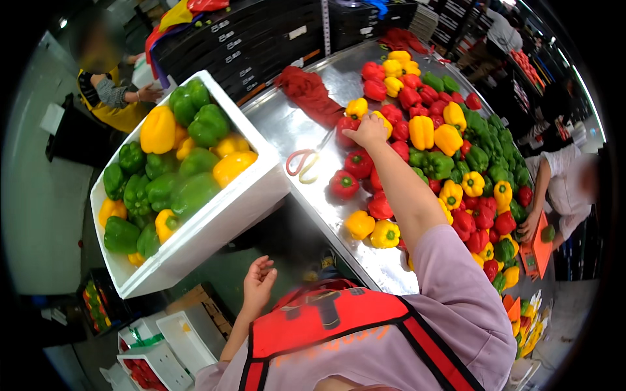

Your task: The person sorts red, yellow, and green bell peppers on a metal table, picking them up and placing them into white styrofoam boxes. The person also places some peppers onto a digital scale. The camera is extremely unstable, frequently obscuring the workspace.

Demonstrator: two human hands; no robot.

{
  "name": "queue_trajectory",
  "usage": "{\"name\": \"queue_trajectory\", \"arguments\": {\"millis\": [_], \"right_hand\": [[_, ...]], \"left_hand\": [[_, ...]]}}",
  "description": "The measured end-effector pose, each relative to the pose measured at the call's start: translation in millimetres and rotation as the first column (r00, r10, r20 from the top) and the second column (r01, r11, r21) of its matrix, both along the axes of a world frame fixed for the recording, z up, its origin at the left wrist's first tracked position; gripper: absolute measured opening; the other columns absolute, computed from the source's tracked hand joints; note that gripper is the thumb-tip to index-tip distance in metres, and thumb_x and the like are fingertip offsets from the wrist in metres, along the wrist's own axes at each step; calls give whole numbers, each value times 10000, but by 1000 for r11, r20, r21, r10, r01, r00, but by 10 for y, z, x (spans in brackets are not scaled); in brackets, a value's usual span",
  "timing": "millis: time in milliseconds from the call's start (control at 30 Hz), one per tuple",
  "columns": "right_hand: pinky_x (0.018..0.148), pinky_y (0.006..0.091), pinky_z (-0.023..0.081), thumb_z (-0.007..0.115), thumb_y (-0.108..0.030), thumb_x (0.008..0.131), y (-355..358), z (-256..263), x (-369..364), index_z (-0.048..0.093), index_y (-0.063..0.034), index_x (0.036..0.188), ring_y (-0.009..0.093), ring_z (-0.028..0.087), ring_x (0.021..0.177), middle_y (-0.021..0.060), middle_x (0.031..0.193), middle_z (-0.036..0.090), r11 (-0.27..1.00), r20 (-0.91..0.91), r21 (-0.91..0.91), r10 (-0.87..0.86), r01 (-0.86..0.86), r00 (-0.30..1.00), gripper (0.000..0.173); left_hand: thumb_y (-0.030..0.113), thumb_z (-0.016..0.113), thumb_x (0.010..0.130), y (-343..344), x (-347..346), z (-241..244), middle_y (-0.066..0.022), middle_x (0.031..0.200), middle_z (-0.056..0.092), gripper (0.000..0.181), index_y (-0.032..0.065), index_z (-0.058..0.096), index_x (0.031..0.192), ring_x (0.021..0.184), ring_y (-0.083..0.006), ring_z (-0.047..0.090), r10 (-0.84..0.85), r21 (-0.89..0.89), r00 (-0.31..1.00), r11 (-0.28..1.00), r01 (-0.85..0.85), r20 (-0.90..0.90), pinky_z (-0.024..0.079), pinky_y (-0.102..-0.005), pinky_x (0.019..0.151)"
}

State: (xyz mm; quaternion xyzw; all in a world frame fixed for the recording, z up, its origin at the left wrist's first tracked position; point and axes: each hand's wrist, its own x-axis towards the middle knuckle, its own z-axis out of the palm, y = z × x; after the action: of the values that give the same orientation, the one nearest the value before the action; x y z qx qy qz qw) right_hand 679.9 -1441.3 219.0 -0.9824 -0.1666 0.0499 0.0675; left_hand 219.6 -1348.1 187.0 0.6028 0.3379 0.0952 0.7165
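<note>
My right hand (pixel 369 131) reaches across the steel table (pixel 332 239) into a spread of bell peppers. Its thumb lies over a red bell pepper (pixel 346 131), and its fingers are against a yellow bell pepper (pixel 384 123). Whether it grips either one is hidden by the hand. My left hand (pixel 259 283) hangs low in front of my body with nothing in it, fingers loosely curled and apart. Left of the table, a white foam box (pixel 234 210) holds green bell peppers (pixel 210 124) and yellow bell peppers (pixel 158 129).
A red cloth (pixel 308 93) and rubber bands (pixel 303 166) lie on the table. Black crates (pixel 234 46) are stacked behind. One co-worker (pixel 562 190) handles an orange scale (pixel 535 249) at right; another person (pixel 112 97) stands beyond the foam box. Smaller foam boxes (pixel 188 337) sit lower left.
</note>
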Motion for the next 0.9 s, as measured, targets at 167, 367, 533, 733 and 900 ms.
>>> {"name": "queue_trajectory", "arguments": {"millis": [167,367,533,733,900], "right_hand": [[980,481,365,756,-459,655,123,-273,-121,484,-66,1243,317,372,1247,152,1319,427,988,87,-27,152,-150,985,758],[930,440,429,799,-340,635,59,-341,-204,432,-57,1250,371,482,1095,212,1189,484,974,-9,130,190,-187,982,769],[939,419,412,782,-228,611,-303,-221,-392,466,-47,1182,378,472,1059,205,1160,474,795,410,514,102,-322,906,678],[997,427,375,823,-151,565,-1225,533,-1360,461,-56,1158,394,428,1201,218,1301,420,609,517,677,5,-413,856,702],[1005,388,389,807,-74,613,-2450,604,-2305,419,-62,1198,300,427,1229,177,1361,369,421,271,896,-271,-140,924,703]], "left_hand": [[81,616,869,-97,-156,-31,-84,1152,548,431,34,449,1263,905,-105,531,60,-14,997,998,-61,-56,439,-251,803],[81,611,866,-49,-174,-47,-112,1159,552,433,7,456,1263,949,-139,559,24,63,997,998,-19,-74,473,-272,805],[80,612,870,10,-27,-34,-84,1139,549,416,30,460,1254,922,-107,543,-117,139,993,983,120,-31,457,-248,790],[60,612,856,-116,268,-144,-74,1104,571,396,36,488,1230,903,-101,552,-383,131,923,914,384,-34,463,-244,786],[39,629,829,-397,715,-138,-100,1062,600,370,1,526,1183,875,-114,579,-594,169,804,795,583,20,485,-247,771]]}}
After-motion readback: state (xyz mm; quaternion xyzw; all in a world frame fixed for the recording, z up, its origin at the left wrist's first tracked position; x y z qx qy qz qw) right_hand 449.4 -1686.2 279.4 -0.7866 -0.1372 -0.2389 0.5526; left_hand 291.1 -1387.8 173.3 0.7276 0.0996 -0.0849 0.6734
